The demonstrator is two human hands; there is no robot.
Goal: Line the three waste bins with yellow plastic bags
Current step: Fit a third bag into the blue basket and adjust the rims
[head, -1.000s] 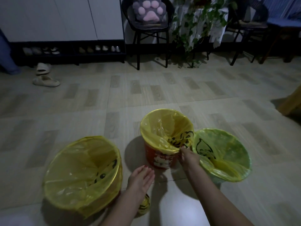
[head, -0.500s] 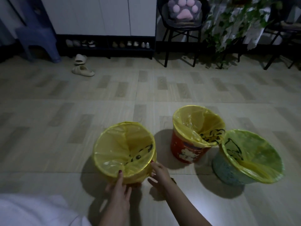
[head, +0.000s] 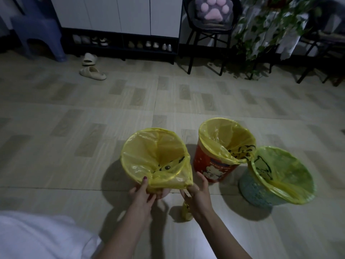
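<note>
**Bins all bagged, last cuff being tidied**

Bins sit in a row on the tile floor point(head: 93, 199). Nearest, at 12 o'clock, the left hand point(head: 142, 192) and right hand point(head: 198, 191) both pinch the left bin's point(head: 164, 193) bag point(head: 156, 159); snugging that loose cuff looks next. Red bin point(head: 212, 169) and teal bin point(head: 257, 193) stand at 2 o'clock. Slippers point(head: 92, 72) lie at 11, a chair point(head: 211, 25) beyond.

Both bare forearms reach forward from the bottom edge, side by side. Left hand point(head: 142, 191) is palm-down, thumb up, fingers curled and pinching. Right hand point(head: 197, 192) sits just beside it, thumb raised, fingers bent downward, pinching too; dark polish on a left nail.
</note>
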